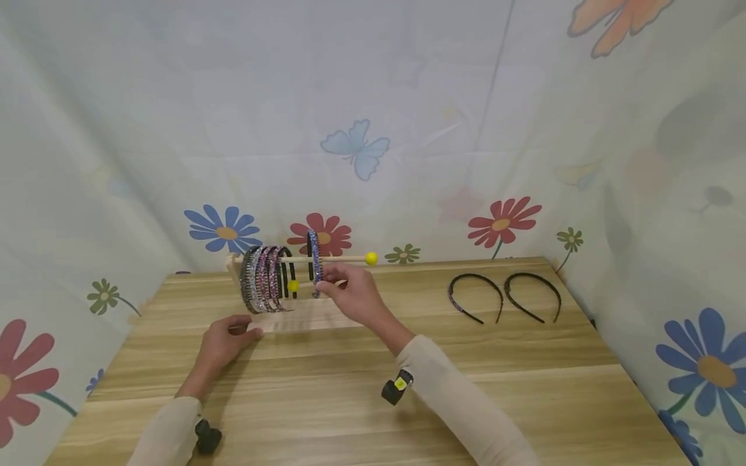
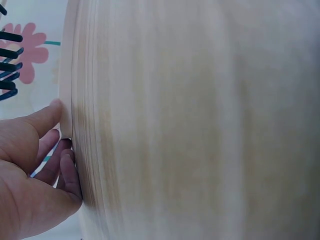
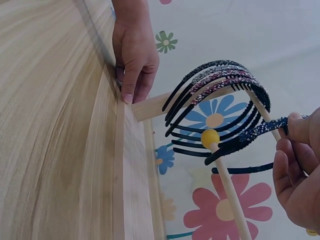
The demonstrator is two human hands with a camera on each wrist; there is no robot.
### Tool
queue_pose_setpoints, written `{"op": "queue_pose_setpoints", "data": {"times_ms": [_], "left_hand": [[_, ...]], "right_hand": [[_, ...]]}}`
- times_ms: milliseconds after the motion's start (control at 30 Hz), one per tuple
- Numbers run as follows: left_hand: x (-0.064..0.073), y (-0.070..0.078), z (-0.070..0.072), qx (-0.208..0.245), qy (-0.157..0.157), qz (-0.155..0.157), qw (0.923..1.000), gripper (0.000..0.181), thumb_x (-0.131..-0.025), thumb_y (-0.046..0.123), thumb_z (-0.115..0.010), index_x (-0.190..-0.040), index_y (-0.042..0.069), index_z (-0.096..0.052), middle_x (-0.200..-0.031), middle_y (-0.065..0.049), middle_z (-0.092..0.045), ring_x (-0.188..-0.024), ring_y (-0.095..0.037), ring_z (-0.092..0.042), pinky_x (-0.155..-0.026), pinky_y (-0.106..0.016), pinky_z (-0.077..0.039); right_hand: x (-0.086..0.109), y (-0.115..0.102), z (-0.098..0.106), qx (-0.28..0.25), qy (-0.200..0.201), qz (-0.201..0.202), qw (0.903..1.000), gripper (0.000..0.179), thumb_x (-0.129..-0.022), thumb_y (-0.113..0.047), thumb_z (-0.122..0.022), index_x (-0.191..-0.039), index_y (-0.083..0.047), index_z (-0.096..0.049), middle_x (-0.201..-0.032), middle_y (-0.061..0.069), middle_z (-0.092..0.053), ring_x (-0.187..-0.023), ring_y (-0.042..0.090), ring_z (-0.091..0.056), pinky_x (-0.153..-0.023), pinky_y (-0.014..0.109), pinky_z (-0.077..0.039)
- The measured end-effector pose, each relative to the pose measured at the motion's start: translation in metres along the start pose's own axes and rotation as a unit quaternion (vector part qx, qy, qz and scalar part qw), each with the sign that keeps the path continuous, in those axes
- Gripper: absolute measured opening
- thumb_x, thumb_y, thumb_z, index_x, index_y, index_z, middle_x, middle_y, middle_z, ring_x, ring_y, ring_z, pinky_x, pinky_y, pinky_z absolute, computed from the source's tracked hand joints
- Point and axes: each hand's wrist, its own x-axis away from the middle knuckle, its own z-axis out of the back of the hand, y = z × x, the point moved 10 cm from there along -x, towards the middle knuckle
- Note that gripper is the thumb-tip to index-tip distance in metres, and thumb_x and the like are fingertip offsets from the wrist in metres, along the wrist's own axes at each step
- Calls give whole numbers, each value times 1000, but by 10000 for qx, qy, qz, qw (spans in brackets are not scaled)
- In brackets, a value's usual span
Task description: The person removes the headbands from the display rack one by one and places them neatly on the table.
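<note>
My right hand pinches a blue-purple glittery headband between thumb and fingers. The band loops around the upper rod of a wooden headband stand, apart from the other bands. Several glittery headbands, in black, silver and pink, hang in a row near the stand's upright. Low at the stand's left end is my left hand. In the left wrist view its thumb and fingers grip the end of the wooden base. Yellow balls cap the upper rod and the lower rod.
Two more headbands lie at the right of the wooden table: one with purple glitter and a dark one. A flower-printed cloth rises behind the table. Black wrist cameras sit on both sleeves.
</note>
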Motion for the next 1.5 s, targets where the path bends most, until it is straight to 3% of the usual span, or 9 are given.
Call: {"op": "queue_pose_setpoints", "data": {"times_ms": [200, 400, 700, 1000, 1500], "left_hand": [[1, 3, 0, -6, 1, 7, 10000, 56, -95, 35, -75, -132, -6, -63, -128, -28, -66, -114, -42, -66, -94, -53, -55], [1, 3, 0, -12, 13, 21, 10000, 55, -95, 34, -75, -132, -5, -63, -128, -27, -67, -114, -42, -66, -94, -53, -55], [3, 3, -1, 5, -1, 52, 10000, 55, -95, 34, -75, -132, -5, -63, -129, -27, -66, -115, -42, -66, -95, -53, -54], [2, 4, -1, 8, -20, 9, 10000, 56, -95, 35, -75, -132, -6, -62, -129, -28, -65, -115, -43, -65, -94, -54, -55], [0, 1, -1, 13, 13, -28, 10000, 56, -95, 35, -75, -133, -5, -63, -129, -28, -66, -115, -43, -66, -93, -53, -55]], "right_hand": [[-1, -4, 6, 24, 28, 46, 10000, 18, -97, -18, -72, -113, -8, -73, -99, 0, -75, -89, 11, -70, -75, 25, -57], [0, -11, 11, -36, 61, 143, 9999, 20, -97, -17, -72, -114, -7, -73, -98, 1, -76, -91, 21, -71, -75, 25, -57], [3, -23, 23, 156, 157, 261, 9994, 17, -97, -18, -72, -111, -7, -74, -99, 2, -76, -88, 14, -71, -75, 24, -58], [2, -34, 36, 151, 229, 517, 9983, 15, -97, -15, -73, -109, -5, -72, -98, 5, -77, -88, 21, -72, -74, 25, -57], [0, -32, 60, -48, 460, 498, 9977, 20, -96, -14, -74, -111, -2, -73, -98, 9, -76, -86, 19, -71, -75, 28, -59]]}}
